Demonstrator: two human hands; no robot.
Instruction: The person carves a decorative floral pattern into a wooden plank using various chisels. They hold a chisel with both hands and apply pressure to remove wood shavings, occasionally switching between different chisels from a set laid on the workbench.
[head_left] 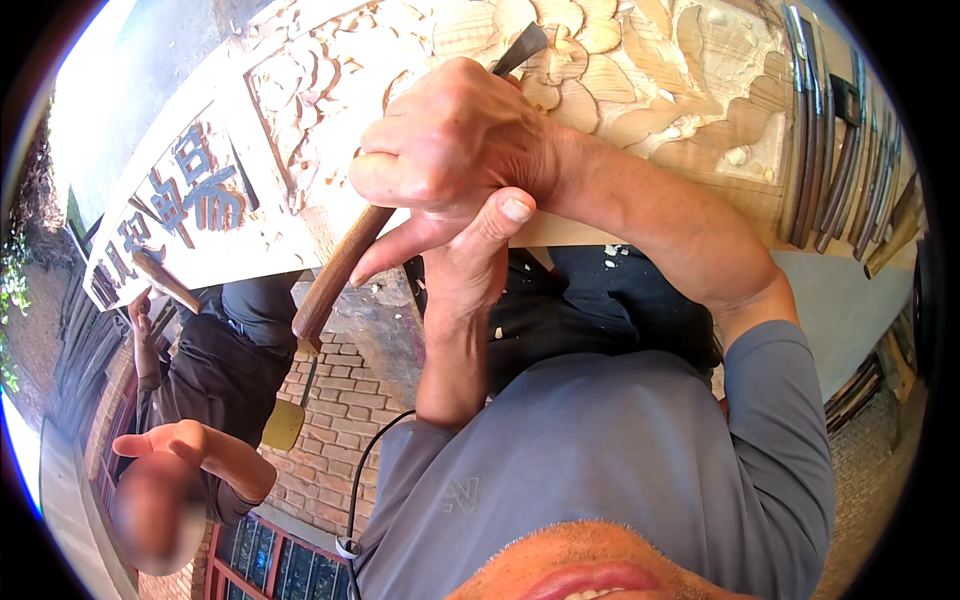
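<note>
A wood-carving chisel (340,275) lies slantwise over the carved panel (600,85), its wooden handle toward the lower left and its dark, flared metal blade toward the upper right. My right hand (440,140) is wrapped round it, back of the hand up, thumb stretched toward the handle. Beneath it comes my left hand (470,260), its thumb lying against the right wrist. The left fingers are hidden behind the right hand, so their grip cannot be seen. Petal-like or scale-like relief covers the pale wood around the blade, with loose chips on it.
Several long-handled chisels (830,130) lie side by side at the panel's right end. Dark raised characters (205,185) stand out on the left part. A co-worker (225,360) is at the left, one hand near a wooden tool (165,280). Brick paving (330,430) shows below.
</note>
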